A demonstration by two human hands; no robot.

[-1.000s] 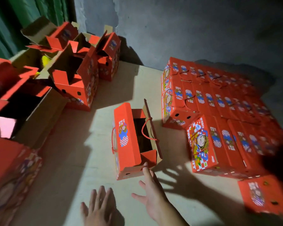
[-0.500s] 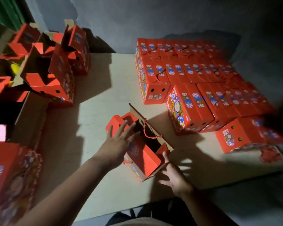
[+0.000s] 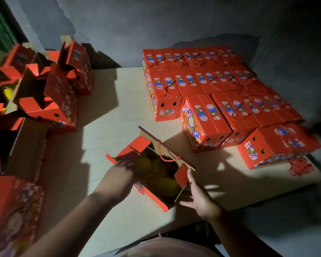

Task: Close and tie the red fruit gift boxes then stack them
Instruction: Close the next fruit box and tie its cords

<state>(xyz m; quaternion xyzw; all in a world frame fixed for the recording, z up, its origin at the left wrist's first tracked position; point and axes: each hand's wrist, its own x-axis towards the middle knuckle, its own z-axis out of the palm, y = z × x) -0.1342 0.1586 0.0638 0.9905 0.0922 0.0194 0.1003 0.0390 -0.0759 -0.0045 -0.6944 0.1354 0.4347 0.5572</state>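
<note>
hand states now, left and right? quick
Left hand: blurred, on the left flap of the open red cardboard gift box; grip cannot be told.
Right hand: open, fingers straight against the box's near end.

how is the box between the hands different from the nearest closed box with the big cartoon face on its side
The open box has its top flaps up, so yellow fruit shows inside; the closed box is shut on top. The open box sits alone and skewed, the left hand and right hand on it; the closed box stands untouched in a packed row. Both are red with printed art.
</note>
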